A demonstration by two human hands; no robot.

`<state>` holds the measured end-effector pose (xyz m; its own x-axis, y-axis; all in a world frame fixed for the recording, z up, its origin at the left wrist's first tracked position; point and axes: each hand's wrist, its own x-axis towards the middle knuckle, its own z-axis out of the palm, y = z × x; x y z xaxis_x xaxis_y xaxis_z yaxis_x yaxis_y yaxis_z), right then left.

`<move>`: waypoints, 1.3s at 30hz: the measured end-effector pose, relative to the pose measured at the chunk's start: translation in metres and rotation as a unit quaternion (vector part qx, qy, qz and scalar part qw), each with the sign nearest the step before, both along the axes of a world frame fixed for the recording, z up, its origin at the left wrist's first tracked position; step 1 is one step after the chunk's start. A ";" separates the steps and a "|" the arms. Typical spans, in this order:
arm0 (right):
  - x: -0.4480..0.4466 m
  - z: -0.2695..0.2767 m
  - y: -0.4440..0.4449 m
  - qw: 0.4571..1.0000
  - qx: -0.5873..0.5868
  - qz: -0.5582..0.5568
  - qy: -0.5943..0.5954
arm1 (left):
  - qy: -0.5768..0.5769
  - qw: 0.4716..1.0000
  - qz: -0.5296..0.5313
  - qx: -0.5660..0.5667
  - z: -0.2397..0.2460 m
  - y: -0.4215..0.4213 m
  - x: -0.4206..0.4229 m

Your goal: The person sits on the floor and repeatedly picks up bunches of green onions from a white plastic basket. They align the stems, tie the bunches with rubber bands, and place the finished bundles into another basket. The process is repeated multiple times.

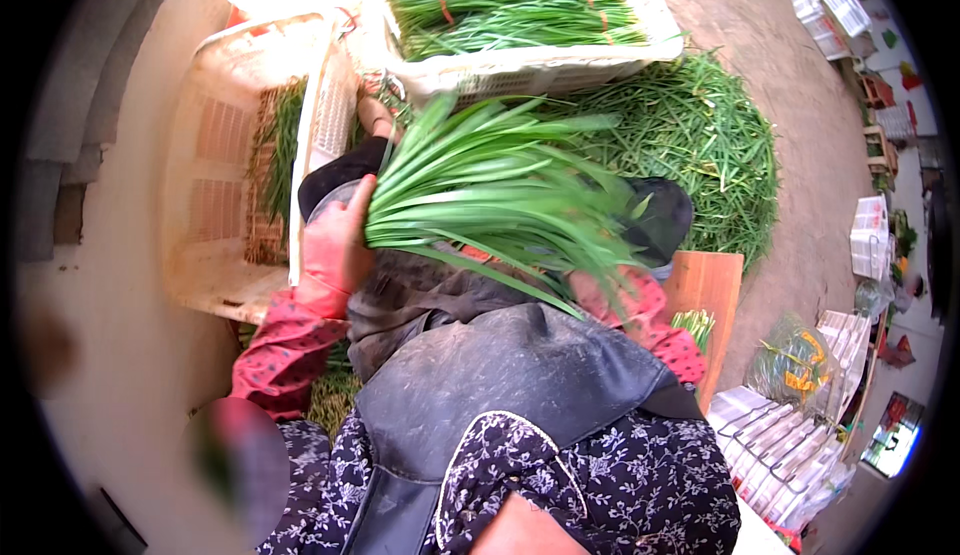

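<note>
A loose bunch of long green leaves, apparently garlic chives (480, 187), fans out to the right above my lap. My left hand (334, 244) is closed around the bunch at its left end. My right hand (600, 292) sits low under the right-hand leaf ends, beside the apron. Leaves and blur cover its fingers, so its grip is hidden. A dark, scuffed apron (517, 375) covers my lap. By my right forearm, a small bunch of pale-cut stems (695, 328) rests at a wooden board (724, 292).
Ahead stands a white plastic crate (525, 67) holding chive bundles (517, 7) tied with red bands. Another pale crate (202, 255), with greens inside, is at the left. Loose leaves (697, 135) are heaped at the right. Wrapped white packs (780, 450) lie farther right.
</note>
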<state>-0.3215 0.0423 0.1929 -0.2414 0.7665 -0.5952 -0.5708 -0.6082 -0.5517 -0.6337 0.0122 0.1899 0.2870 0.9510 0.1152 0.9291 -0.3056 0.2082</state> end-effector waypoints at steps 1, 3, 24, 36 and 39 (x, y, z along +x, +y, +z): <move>0.008 0.015 0.011 0.997 -0.027 -0.065 -0.032 | 0.076 0.996 0.026 -0.043 0.009 -0.002 -0.011; 0.067 -0.028 0.011 0.994 0.059 -0.055 -0.077 | 0.114 0.988 0.059 -0.081 0.009 -0.015 -0.037; -0.080 0.034 0.033 0.897 0.200 0.385 -0.086 | 0.122 0.928 -0.272 0.222 0.062 0.022 -0.015; 0.163 0.096 -0.265 0.984 -0.119 0.006 -0.133 | 0.059 0.724 -0.663 0.182 0.077 0.032 0.312; 0.219 0.080 -0.375 0.882 -0.266 -0.081 -0.381 | 0.007 0.645 -0.748 0.155 0.045 -0.040 0.419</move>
